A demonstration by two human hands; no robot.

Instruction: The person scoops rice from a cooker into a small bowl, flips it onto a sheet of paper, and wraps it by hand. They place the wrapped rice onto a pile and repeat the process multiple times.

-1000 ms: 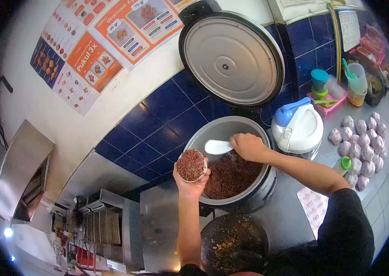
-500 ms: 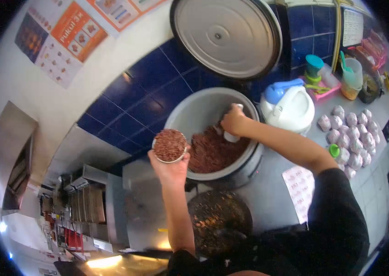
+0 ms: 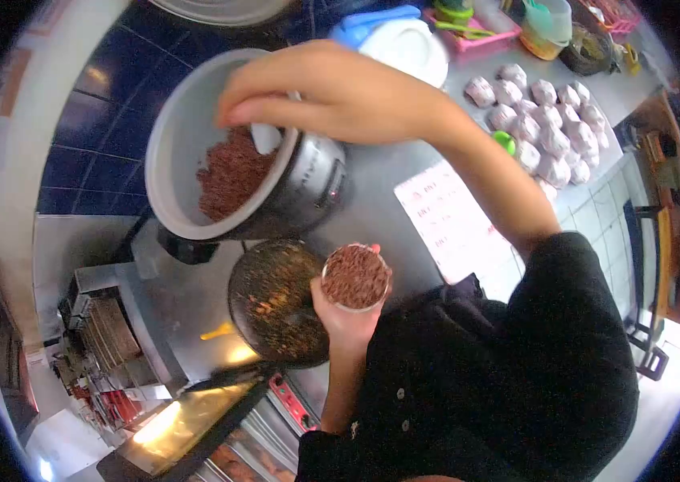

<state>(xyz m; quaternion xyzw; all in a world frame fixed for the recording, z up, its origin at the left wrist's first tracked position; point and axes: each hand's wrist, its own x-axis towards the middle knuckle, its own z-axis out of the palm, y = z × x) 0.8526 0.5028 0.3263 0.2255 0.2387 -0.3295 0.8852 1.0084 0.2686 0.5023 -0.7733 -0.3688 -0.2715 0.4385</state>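
Observation:
My left hand is wrapped round a round cup filled to the top with reddish-brown rice, beside the dark pan. Above the right rim of the large cooker hangs my right hand, its fingers stretched forward and nothing seen in its grip. Inside the cooker lies more of the reddish-brown rice. A white scoop rests at the cooker's inner right side, just below my right hand. Right of the cooker, printed wrapping paper lies on the steel counter.
Many wrapped bundles stand at the right. A dark pan with food bits sits below the cooker. Behind are a white jug with a blue part, a pink basket and a plastic pitcher. A glass case is at the bottom.
The view has turned to the right. My left hand has brought the filled cup away from the cooker toward my body. My right hand has let go of the scoop and risen.

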